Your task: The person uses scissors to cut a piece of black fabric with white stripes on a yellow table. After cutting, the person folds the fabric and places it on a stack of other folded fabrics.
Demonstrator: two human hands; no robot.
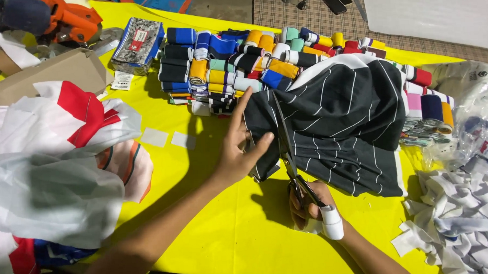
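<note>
On the yellow worktop (215, 230), my left hand (238, 148) pins the striped cloth (341, 128) with spread fingers; my right hand (311, 205) grips scissors (288, 151), blades slightly parted, their long axis pointing away from me.

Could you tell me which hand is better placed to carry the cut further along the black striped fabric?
The right hand: it grips the scissors, whose blades already lie on the black striped fabric. The left hand presses the fabric's edge flat, steadying it.
</note>
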